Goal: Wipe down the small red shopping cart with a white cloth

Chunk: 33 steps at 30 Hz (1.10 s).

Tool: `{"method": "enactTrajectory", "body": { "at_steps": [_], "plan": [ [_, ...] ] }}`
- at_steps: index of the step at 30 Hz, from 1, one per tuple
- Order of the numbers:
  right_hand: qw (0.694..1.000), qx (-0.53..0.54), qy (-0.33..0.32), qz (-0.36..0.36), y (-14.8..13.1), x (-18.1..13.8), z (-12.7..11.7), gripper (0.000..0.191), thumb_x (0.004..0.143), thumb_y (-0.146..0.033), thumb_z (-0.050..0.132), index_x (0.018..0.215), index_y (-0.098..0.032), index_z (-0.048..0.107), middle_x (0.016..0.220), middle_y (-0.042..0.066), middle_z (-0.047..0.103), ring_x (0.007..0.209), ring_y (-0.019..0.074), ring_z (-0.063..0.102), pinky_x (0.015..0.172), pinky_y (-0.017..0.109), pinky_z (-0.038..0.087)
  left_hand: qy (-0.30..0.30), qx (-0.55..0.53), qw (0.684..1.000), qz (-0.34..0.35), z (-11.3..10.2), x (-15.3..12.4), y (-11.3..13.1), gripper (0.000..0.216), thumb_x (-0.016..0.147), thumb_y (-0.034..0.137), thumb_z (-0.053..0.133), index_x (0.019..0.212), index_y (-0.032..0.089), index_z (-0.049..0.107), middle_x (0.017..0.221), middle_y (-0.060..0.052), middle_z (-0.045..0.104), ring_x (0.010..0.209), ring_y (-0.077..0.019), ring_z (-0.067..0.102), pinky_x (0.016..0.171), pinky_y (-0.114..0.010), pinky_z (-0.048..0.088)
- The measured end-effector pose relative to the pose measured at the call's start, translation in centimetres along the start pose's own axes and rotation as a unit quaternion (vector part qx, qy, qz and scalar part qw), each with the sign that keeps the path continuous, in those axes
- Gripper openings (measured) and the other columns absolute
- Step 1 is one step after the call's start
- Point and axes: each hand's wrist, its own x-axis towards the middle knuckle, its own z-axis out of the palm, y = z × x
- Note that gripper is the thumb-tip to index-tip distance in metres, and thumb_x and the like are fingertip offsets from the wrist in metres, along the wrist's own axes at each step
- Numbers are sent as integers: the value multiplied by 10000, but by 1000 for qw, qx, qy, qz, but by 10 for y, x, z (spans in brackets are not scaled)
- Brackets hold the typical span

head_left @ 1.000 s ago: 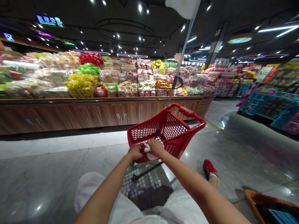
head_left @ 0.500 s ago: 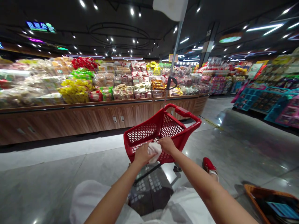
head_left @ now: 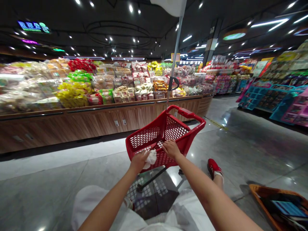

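Observation:
A red plastic shopping cart (head_left: 144, 136) with lattice walls stands right in front of me, its handle toward the far right. My left hand (head_left: 139, 162) is closed on a crumpled white cloth (head_left: 150, 158), held at the near side of the basket. Along the same near rim, my right hand (head_left: 171, 149) has its fingers curled over the edge. A metal pole (head_left: 176, 48) rises beyond the cart, with a black hook-shaped clip (head_left: 173, 84) on it.
Behind the cart runs a long wood-panelled display counter (head_left: 96, 122) heaped with packaged snacks. An orange basket (head_left: 255, 192) holding a dark item and a lit screen sits at lower right. A red shoe (head_left: 214, 168) rests on the grey tiled floor. Blue racks (head_left: 260, 96) stand farther right.
My left hand has moved left along the cart with the cloth, away from my right hand. The right hand has let go of the cloth's edge and lies on the rim. The view shifted slightly.

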Motion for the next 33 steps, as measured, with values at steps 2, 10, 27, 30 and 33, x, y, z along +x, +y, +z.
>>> {"method": "enactTrajectory", "body": {
  "at_steps": [2,10,27,30,33],
  "plan": [
    [1000,7,-2,1,2,0,0,294,952,-302,401,781,-197,616,793,26,637,785,164,510,841,321,269,17,-26,1000,2,3,-21,-19,549,756,69,534,1278,237,493,1185,-76,600,1078,-217,559,921,-336,443],
    [979,27,75,187,-39,9,24,255,940,-227,390,831,-220,620,955,55,627,1059,235,449,1071,501,51,88,-40,991,-97,-8,7,34,534,786,538,569,1230,244,531,1171,-91,585,1043,-275,551,877,-406,424],
    [974,174,-19,141,10,7,27,306,928,-270,398,738,-221,633,931,16,617,1080,207,409,1050,461,86,3,-173,974,147,8,-20,-56,524,817,79,457,1297,285,507,1292,-62,544,1179,-196,497,990,-369,431],
    [975,166,-43,140,36,10,19,340,923,-291,396,694,-215,636,888,19,623,1046,211,420,1050,470,94,-24,-187,969,161,0,-8,-69,422,853,133,443,1222,286,579,1281,-53,557,1187,-195,493,999,-368,413],
    [977,122,-66,162,48,12,5,352,921,-277,393,689,-219,650,883,36,642,1048,222,435,1062,509,29,-14,-179,975,130,-8,13,-78,361,821,157,487,1142,238,629,1266,-76,564,1181,-220,493,997,-380,400]
  ]
}}
